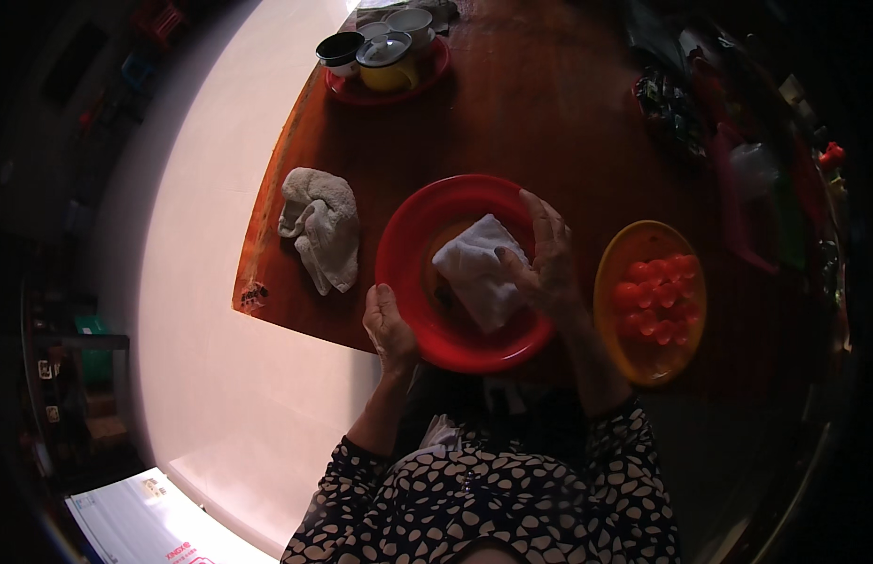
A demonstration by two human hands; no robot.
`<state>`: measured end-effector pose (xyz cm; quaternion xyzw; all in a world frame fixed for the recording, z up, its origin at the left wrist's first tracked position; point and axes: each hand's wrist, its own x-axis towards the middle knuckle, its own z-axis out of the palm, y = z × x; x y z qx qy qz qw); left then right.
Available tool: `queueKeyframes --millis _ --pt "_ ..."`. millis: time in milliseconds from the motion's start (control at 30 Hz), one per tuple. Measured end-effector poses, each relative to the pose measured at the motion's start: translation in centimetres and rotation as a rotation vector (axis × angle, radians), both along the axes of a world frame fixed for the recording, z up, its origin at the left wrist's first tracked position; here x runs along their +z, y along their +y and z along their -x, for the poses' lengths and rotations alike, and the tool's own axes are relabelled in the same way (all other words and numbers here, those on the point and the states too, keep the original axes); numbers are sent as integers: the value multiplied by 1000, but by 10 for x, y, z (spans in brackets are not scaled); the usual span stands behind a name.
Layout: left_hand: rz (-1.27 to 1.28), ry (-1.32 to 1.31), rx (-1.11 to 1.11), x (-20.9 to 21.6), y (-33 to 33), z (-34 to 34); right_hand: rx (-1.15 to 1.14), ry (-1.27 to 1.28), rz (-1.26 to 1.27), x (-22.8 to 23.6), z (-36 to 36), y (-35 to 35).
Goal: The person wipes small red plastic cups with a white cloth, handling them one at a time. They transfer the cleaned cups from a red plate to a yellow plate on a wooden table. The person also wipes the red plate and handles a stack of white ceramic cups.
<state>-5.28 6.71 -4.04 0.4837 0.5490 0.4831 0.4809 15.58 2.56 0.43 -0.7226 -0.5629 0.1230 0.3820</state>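
Observation:
A round red basin (413, 324) sits at the table's near edge in front of me. In it lies a folded white cloth (483, 273). My left hand (389, 329) grips the basin's left rim, its other fingers partly hidden. Over the right rim, my right hand (546, 258) has its fingers stretched out and its thumb apart, at the right side of the cloth. Whether the thumb presses on the cloth I cannot tell. To the right of that hand is an oval yellow-orange dish (651, 367) with several small round red fruits (660, 299), perhaps tomatoes.
A crumpled pale towel (322, 226) lies left of the basin on the brown wooden table (521, 103). At the far left a red tray (436, 70) carries a yellow lidded mug (388, 66) and several cups. Dark, cluttered items line the right side. A white box (145, 517) stands lower left.

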Motion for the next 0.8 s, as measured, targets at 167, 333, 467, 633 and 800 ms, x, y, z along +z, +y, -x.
queueKeyframes --millis 167,333,467,633,800 --pt "-9 34 1 1 -1 -1 107 -425 104 -45 45 -10" --pt "-27 -55 16 -5 -2 0 312 -524 -102 -58 81 4" --pt "-29 5 25 1 -3 -2 336 -507 -48 -45 71 24" --pt "-26 80 34 -2 -5 1 163 -546 -51 -59 39 42" --pt "-54 72 55 -2 -4 -4 -18 -579 170 -64 20 21"
